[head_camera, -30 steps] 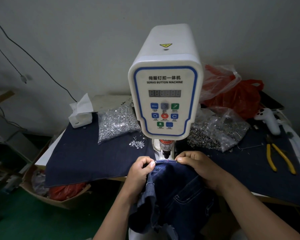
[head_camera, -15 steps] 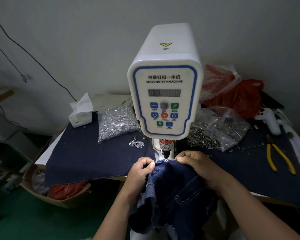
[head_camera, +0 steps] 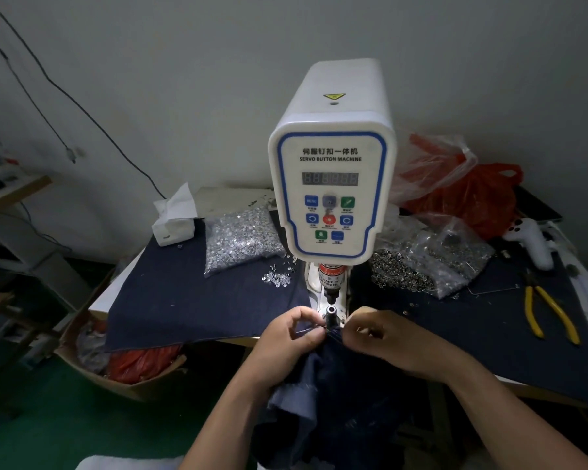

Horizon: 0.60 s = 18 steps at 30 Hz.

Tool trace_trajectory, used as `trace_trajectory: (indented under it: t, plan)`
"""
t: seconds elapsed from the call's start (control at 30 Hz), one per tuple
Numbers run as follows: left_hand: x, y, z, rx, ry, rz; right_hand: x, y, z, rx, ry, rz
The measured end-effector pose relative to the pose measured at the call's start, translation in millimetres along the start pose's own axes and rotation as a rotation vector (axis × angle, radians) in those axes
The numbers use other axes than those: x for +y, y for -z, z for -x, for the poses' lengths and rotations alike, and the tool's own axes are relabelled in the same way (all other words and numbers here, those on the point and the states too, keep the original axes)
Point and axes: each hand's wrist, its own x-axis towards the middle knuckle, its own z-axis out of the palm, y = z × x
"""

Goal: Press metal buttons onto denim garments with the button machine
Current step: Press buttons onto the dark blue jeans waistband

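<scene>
Between left hand (head_camera: 291,337) and right hand (head_camera: 386,337), denim garment (head_camera: 333,385)

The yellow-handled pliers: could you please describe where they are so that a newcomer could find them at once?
Start at the tall white servo button machine in the middle of the dark-cloth-covered table. Look to the table's far right edge, past the clear bag of dark metal rings. The yellow-handled pliers lie flat there, in front of a white handheld controller, the only yellow tool there.
</scene>
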Motion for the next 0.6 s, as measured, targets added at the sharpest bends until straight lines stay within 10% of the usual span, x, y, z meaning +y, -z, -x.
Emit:
trace_trajectory:
  t: [0.13,0.23,0.33,0.6]
  plan:
    - [13.9,-7.7,16.2,-0.156,-0.008,0.198,-3.3,-5.2,6.9,-0.043,0.106,0.246]
    - [14.5,0.9,26.1,-0.085,0.230,0.406,0.4,1.0,25.7,-0.059,0.079,-0.326]
    - [0.2,12.3,34.3,-0.157,0.222,-0.083,5.4,0.1,35.3,-0.024,0.099,-0.973]
    - [-4.0,-29.2,45.7,-0.238,0.184,0.202,23.2,0.6,44.6,-0.024,0.240,-1.331]
